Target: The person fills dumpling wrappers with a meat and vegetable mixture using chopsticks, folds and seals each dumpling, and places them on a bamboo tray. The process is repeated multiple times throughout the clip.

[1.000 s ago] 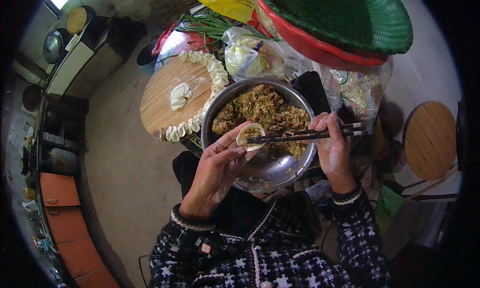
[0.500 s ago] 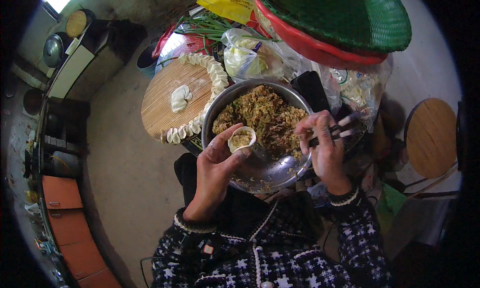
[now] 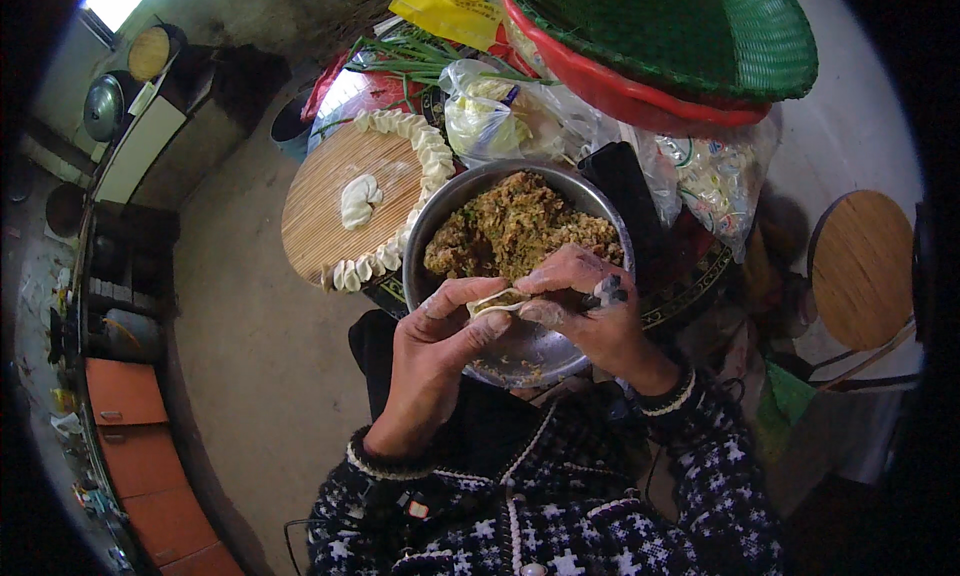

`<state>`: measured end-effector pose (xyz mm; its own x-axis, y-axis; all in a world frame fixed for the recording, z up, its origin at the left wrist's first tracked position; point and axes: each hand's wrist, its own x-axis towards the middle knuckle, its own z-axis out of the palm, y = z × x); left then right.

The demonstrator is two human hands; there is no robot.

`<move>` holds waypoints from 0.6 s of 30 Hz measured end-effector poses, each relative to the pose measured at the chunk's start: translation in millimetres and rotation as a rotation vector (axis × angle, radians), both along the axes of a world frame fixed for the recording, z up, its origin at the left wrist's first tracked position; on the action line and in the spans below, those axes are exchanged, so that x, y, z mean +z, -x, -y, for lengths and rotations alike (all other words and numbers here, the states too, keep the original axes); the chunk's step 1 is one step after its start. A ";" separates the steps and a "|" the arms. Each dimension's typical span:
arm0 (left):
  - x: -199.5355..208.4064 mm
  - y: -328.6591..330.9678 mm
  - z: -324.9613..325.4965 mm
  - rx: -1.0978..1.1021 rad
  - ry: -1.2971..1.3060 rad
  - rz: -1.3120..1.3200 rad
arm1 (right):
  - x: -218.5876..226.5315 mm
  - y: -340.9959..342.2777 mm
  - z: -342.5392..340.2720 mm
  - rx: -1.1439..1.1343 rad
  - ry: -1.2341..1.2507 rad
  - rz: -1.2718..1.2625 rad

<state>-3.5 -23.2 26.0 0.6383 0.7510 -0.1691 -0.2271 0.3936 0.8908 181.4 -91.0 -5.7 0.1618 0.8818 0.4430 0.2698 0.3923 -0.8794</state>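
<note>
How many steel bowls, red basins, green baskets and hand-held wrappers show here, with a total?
Steel bowl: 1
Red basin: 1
Green basket: 1
Wrapper, held between left hand and right hand: 1
Total: 4

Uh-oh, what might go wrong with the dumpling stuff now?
Filling shows at the open edge of the wrapper pinched between the left hand and right hand, so some might squeeze out. The chopsticks tucked in the right hand could get in the way. Dumplings crowd along the board's edge, so they may stick together.
</note>
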 end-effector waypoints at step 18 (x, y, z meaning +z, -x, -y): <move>-2.8 0.2 -0.2 0.110 -0.276 -0.096 | -4.9 3.5 -2.1 -0.030 -0.258 0.214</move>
<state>-3.7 -23.0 23.2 0.5414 0.8408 -0.0051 -0.1643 0.1117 0.9801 177.9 -88.9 -10.6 0.0651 0.7326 0.6775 0.4520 0.5837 -0.6746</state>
